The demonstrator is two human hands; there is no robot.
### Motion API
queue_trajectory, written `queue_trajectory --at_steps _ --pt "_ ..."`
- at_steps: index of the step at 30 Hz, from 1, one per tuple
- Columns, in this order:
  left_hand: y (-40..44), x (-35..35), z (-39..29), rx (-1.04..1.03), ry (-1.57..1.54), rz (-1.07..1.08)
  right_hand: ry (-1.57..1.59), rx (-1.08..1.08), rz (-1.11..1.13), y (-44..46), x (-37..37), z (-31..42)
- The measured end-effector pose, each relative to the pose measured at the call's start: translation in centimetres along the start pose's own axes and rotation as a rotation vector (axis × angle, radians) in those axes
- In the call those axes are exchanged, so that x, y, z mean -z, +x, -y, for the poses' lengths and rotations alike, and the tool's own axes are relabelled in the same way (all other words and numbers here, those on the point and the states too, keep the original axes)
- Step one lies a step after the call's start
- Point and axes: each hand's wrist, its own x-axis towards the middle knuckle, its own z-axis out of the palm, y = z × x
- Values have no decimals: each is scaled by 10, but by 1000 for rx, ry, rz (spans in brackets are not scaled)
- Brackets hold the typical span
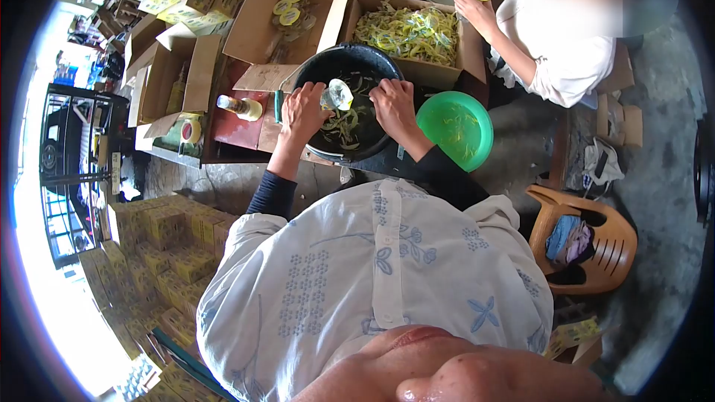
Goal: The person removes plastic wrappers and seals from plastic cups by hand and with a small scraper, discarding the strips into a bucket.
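Clear, glossy container (339, 95) in the curled left hand (304, 112); right hand (395, 108) half-closed, its contents unclear.

packing workshop, stacked printed cartons (164, 253), open cardboard boxes (287, 18), concrete floor (655, 104)

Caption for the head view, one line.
Left hand holding a clear container over a dark tub, right hand also over it, green basin alongside.

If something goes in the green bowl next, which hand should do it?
Right, probably: the right hand is nearer the green bowl, while the left hand holds a clear container.
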Motion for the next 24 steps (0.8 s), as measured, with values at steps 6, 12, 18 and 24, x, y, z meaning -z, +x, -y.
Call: queue_trajectory --at_steps 6,12,18,24 --pt "-16 -7 -8 76 18 1 78 44 -29 -1 -13 -7" --pt "-36 -19 -16 120 10 -14 112 20 22 0 -11 -9" --pt "-42 -14 -22 222 14 75 130 16 0 1 -11 -10" --pt "-48 -24 -8 167 -67 -132 142 25 -11 2 -10 -10"
